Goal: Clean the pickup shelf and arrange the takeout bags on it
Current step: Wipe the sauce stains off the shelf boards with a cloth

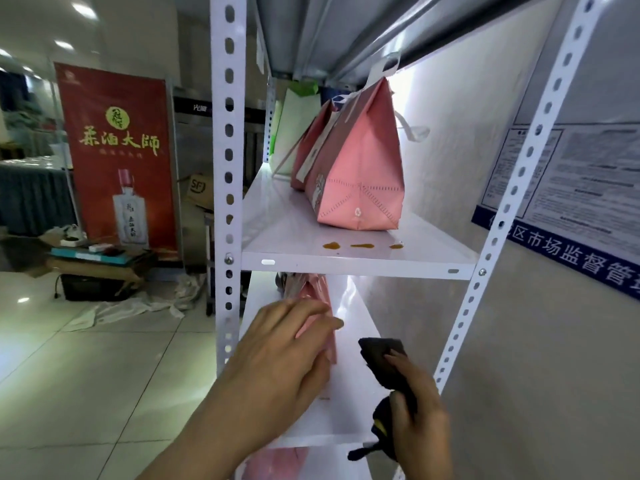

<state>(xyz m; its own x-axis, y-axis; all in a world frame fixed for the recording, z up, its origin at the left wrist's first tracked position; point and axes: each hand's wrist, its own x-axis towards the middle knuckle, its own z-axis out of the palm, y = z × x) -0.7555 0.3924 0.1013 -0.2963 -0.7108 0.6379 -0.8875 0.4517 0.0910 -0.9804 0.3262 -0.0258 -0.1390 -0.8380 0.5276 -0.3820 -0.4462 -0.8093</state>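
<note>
Fingers (308, 311) of the left hand (277, 362) lay spread and flat against a pink takeout bag (317, 318) on the lower shelf (349, 420). Beside them to the right, the right hand (415, 417) had its fingers clamped on a dark cloth (382, 353), raised just over that shelf. Well above the fingers, another pink bag (360, 174) stood upright on the upper shelf (346, 263), with brown spill marks (362, 245) just in front of it.
</note>
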